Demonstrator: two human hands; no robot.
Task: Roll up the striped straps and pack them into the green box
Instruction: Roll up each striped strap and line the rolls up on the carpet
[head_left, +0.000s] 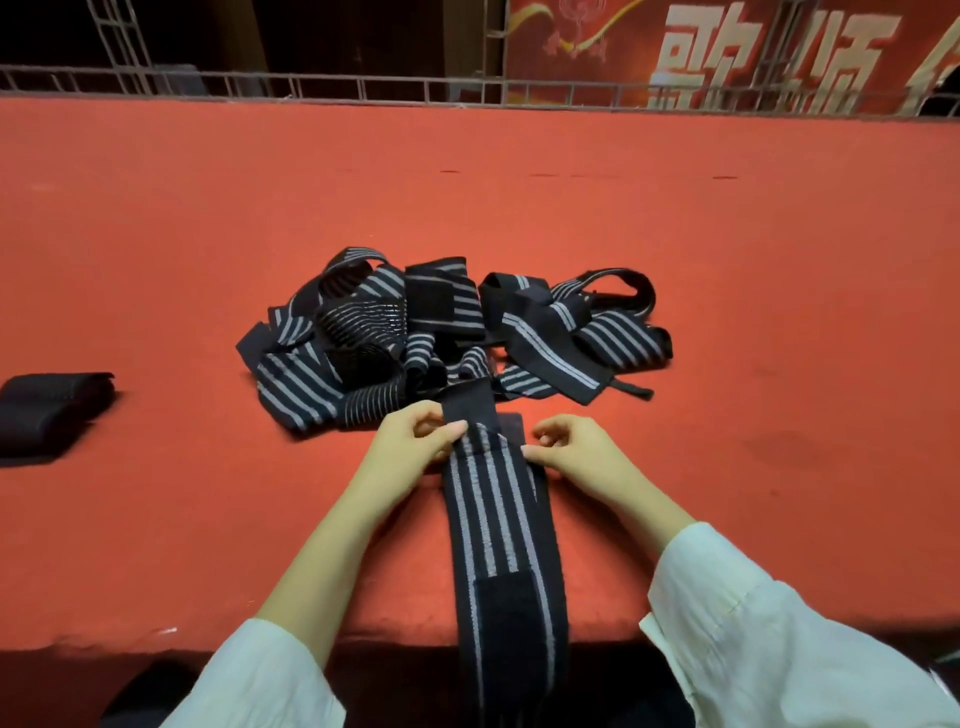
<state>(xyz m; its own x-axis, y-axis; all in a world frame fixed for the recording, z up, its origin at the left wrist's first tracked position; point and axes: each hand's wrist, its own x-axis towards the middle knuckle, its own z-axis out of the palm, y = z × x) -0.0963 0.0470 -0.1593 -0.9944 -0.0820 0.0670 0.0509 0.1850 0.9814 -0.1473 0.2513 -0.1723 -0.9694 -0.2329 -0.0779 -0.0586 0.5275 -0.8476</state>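
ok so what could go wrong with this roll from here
1. The striped strap hangs over the red table's near edge. Its weight may tug the roll loose or crooked while the left hand and right hand pinch only the far end.
2. That far end lies against the pile of straps, so a loose strap there could get caught into the roll.

Two hands are counted, the left hand (410, 447) and the right hand (576, 452), just in front of one pile of striped straps (441, 338). The straps in the pile cannot be counted. One flat strap (493, 519) is counted in front of the pile, and one black bundle (52, 410) well to its left.
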